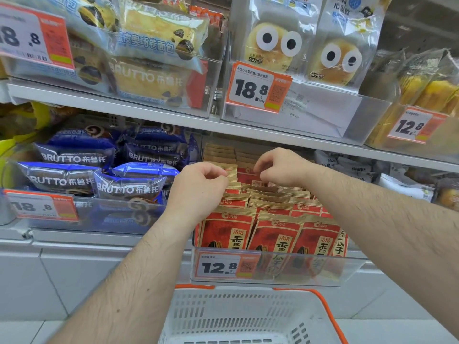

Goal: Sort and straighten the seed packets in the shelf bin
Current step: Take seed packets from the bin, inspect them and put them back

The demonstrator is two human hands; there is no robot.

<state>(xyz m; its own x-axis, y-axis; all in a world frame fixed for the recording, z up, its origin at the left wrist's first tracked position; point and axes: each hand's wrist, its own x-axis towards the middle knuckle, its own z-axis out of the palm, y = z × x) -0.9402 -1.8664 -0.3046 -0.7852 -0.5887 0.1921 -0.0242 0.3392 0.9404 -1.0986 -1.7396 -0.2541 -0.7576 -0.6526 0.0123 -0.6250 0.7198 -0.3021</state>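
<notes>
Both hands' fingers (218,176) curled, forearms extended.

Both hands, left hand (198,187), right hand (280,167), pinching red seed packets (275,234) in clear shelf bin (352,271)

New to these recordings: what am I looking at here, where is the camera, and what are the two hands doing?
There is one picture, from a camera worn on a person's head, looking forward and down at a shop shelf. No robot: two bare hands. The left hand and right hand both reach into a clear shelf bin filled with upright red and gold seed packets, fingers curled onto packet tops midway back. The bin carries a 12.8 price tag. Blue bread packs sit in the neighbouring bin, and a white shopping basket waits below.
</notes>
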